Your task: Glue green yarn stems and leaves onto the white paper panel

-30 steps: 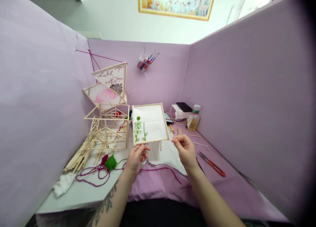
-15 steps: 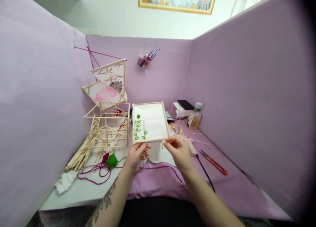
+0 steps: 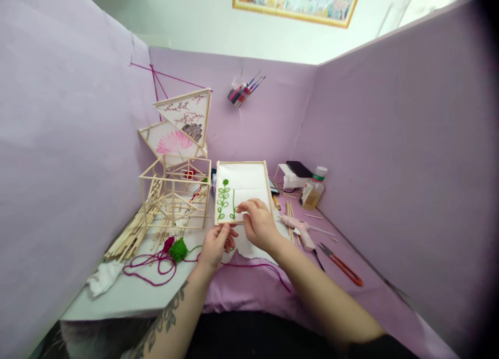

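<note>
- Left hand point(image 3: 221, 243): fingers pinching the bottom edge of the white rectangular wood-framed panel point(image 3: 249, 177) just beyond.
- Right hand point(image 3: 259, 225): half-curled before the panel's lower face; cannot tell whether it holds anything.

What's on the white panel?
A tall green stem and a shorter stem, both with leaf loops. The right hand covers part of the panel, lower right; what lies there cannot be seen.

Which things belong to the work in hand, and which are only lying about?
Probably in the work:
white wood-framed panel with green yarn plants, held by the left hand, right hand over it
green yarn ball
pale pink glue gun

Apparently lying about:
crumpled white cloth or tissue
clear bottle with white cap
</note>
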Action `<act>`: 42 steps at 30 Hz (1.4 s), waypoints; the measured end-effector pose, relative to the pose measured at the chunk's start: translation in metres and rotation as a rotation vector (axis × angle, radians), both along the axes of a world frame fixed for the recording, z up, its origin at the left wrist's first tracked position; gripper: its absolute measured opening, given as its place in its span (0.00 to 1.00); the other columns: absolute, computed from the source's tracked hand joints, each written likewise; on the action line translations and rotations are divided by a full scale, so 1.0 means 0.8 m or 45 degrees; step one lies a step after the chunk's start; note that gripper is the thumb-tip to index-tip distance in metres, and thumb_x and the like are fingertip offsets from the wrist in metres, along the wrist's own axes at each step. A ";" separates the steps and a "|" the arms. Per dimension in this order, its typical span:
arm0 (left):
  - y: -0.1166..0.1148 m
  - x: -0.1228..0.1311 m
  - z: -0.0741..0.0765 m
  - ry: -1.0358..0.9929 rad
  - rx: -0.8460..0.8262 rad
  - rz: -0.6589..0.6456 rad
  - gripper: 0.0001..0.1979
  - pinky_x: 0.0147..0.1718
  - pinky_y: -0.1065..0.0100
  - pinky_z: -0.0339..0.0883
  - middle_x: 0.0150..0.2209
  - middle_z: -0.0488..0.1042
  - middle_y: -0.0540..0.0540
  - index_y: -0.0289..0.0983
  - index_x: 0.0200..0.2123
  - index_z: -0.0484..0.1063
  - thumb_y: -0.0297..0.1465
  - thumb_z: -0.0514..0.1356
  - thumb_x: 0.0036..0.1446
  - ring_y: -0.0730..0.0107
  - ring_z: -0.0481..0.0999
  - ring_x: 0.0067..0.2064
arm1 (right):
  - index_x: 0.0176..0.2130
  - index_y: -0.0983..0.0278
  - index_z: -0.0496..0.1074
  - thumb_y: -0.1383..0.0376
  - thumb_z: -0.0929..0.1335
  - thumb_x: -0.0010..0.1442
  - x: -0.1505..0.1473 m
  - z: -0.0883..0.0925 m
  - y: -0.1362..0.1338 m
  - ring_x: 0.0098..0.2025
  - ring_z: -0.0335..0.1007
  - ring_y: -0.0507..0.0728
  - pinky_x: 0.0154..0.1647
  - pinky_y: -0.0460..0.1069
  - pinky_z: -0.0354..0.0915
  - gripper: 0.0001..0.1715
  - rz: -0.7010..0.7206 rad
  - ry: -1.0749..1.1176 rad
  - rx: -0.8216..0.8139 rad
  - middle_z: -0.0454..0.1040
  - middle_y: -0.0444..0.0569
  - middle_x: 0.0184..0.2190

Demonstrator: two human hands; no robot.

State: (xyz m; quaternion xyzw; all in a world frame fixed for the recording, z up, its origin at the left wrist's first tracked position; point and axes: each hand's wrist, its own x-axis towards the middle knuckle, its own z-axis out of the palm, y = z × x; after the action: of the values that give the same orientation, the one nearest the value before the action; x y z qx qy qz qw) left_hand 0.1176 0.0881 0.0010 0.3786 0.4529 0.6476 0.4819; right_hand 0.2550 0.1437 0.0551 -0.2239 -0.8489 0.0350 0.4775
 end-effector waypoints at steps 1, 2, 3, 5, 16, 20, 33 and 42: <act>0.000 0.000 -0.001 -0.013 0.000 -0.007 0.29 0.13 0.77 0.52 0.25 0.73 0.47 0.29 0.36 0.73 0.51 0.63 0.45 0.79 0.66 0.18 | 0.44 0.63 0.64 0.77 0.59 0.54 -0.001 -0.002 0.001 0.44 0.64 0.62 0.47 0.58 0.62 0.19 -0.008 -0.015 0.009 0.75 0.52 0.37; 0.000 0.000 -0.001 -0.021 -0.003 -0.015 0.29 0.13 0.77 0.52 0.25 0.73 0.47 0.29 0.36 0.73 0.51 0.63 0.45 0.79 0.66 0.18 | 0.44 0.63 0.64 0.77 0.59 0.54 -0.002 -0.003 0.001 0.45 0.64 0.62 0.48 0.58 0.62 0.19 -0.016 -0.029 0.013 0.75 0.52 0.37; 0.001 0.000 -0.001 -0.026 -0.009 -0.023 0.29 0.13 0.77 0.52 0.25 0.73 0.47 0.29 0.36 0.73 0.52 0.63 0.45 0.79 0.66 0.18 | 0.44 0.63 0.64 0.77 0.59 0.54 -0.003 -0.003 0.002 0.45 0.63 0.63 0.48 0.59 0.61 0.19 -0.021 -0.045 0.014 0.75 0.52 0.38; 0.001 0.001 -0.002 -0.025 -0.019 -0.036 0.29 0.13 0.77 0.52 0.24 0.73 0.47 0.29 0.35 0.73 0.52 0.63 0.45 0.79 0.67 0.18 | 0.44 0.63 0.64 0.77 0.59 0.54 -0.003 -0.004 0.002 0.45 0.63 0.63 0.48 0.59 0.61 0.19 -0.015 -0.077 0.008 0.75 0.51 0.37; 0.002 0.000 -0.003 0.007 -0.022 -0.047 0.29 0.13 0.77 0.51 0.25 0.73 0.47 0.29 0.35 0.73 0.52 0.62 0.46 0.79 0.67 0.18 | 0.44 0.61 0.64 0.73 0.60 0.58 0.004 -0.005 0.008 0.45 0.67 0.58 0.49 0.56 0.64 0.15 0.137 0.285 -0.258 0.70 0.51 0.41; 0.001 0.000 -0.001 0.014 -0.017 -0.043 0.28 0.13 0.76 0.51 0.24 0.73 0.47 0.29 0.35 0.73 0.52 0.62 0.46 0.79 0.66 0.17 | 0.42 0.61 0.65 0.75 0.60 0.56 0.004 0.001 0.006 0.43 0.66 0.60 0.47 0.57 0.62 0.15 0.146 0.101 -0.179 0.72 0.50 0.37; -0.008 -0.001 0.004 -0.003 -0.144 -0.314 0.23 0.17 0.76 0.59 0.30 0.76 0.43 0.30 0.36 0.75 0.44 0.67 0.45 0.74 0.73 0.23 | 0.26 0.62 0.63 0.65 0.70 0.56 0.042 -0.008 -0.004 0.38 0.66 0.55 0.42 0.52 0.61 0.12 0.118 1.057 -0.483 0.68 0.46 0.34; -0.040 0.009 0.023 -0.486 -0.181 -0.567 0.17 0.33 0.70 0.70 0.32 0.76 0.46 0.35 0.37 0.74 0.29 0.71 0.42 0.67 0.78 0.35 | 0.27 0.61 0.67 0.62 0.71 0.55 0.073 -0.048 -0.066 0.31 0.67 0.55 0.32 0.51 0.63 0.10 0.113 0.881 -0.786 0.71 0.45 0.27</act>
State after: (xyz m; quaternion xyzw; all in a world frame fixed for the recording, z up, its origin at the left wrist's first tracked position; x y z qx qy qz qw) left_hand 0.1251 0.0563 0.0193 0.3053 0.3040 0.5522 0.7137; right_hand 0.3133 0.0907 0.0168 -0.2941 -0.5983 0.3791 0.6418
